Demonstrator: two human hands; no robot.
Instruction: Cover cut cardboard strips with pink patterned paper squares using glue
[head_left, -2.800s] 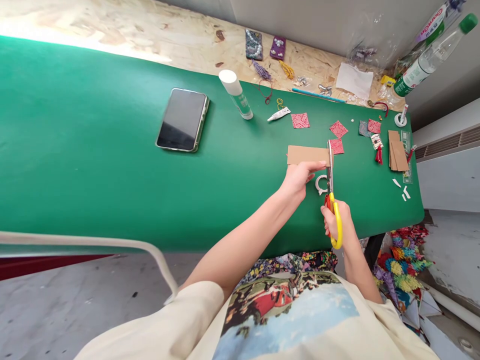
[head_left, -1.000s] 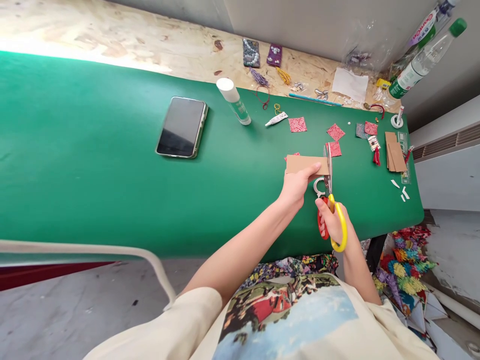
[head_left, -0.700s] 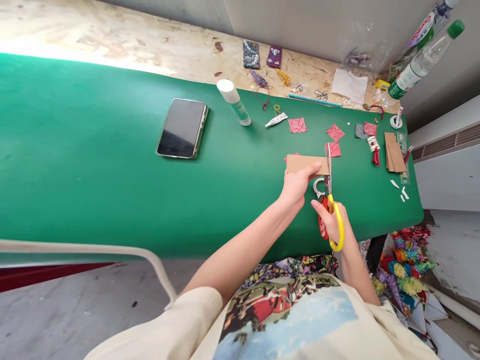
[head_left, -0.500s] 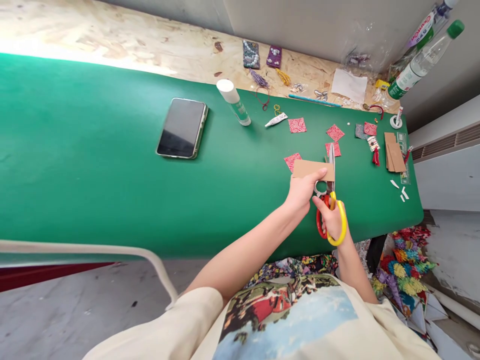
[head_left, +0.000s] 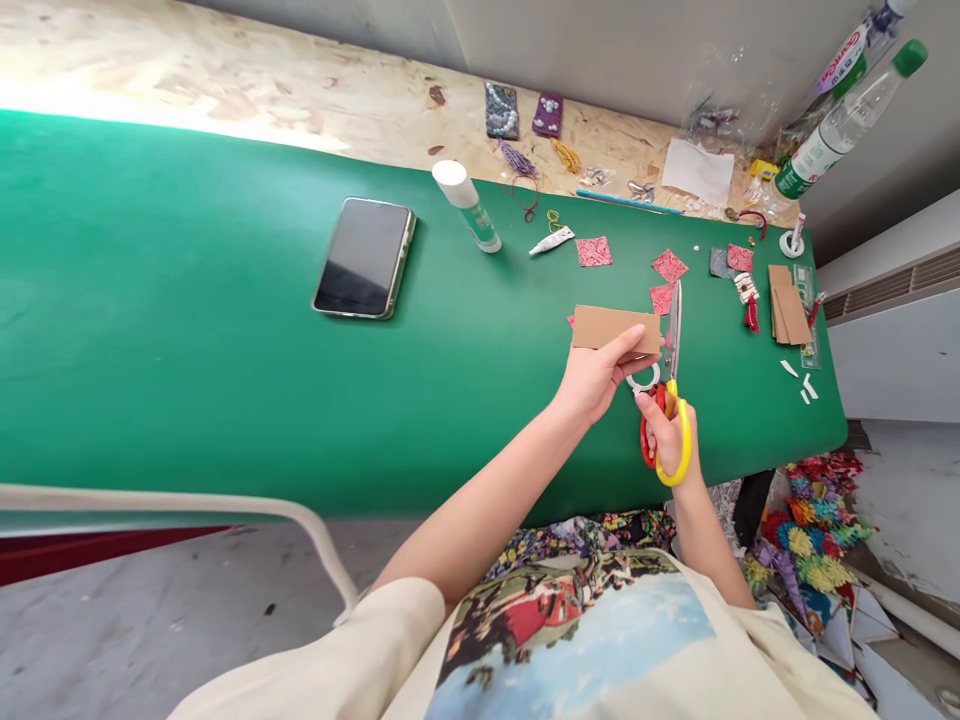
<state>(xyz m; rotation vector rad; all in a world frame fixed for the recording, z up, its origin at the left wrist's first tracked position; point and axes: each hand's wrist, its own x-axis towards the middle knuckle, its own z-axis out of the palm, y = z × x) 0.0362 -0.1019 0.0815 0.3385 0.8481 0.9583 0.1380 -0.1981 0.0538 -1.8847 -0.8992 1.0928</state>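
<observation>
My left hand point(head_left: 596, 375) pinches a brown cardboard strip point(head_left: 604, 328), thumb on top and fingers beneath. My right hand point(head_left: 671, 440) grips a pair of scissors point(head_left: 674, 335) with one yellow and one red handle, the blades pointing away from me. The blades are just right of the strip's end, apart from it. Between my hands a white ring-shaped item point(head_left: 643, 378) shows, partly hidden. Beyond the strip lie red patterned fabric squares point(head_left: 670, 266), one of them mostly covered by the cardboard.
On the green tabletop point(head_left: 225, 400) are a phone point(head_left: 364, 257), an upright glue stick point(head_left: 469, 207) and a small white tube point(head_left: 552, 241). At right are stacked cardboard strips point(head_left: 787, 308) and white scraps point(head_left: 807, 388). A bottle point(head_left: 840, 130) stands at the back right.
The cardboard strip has shifted left and slightly up with my left hand, out from between the scissor blades. My right hand and the scissors have moved slightly right.
</observation>
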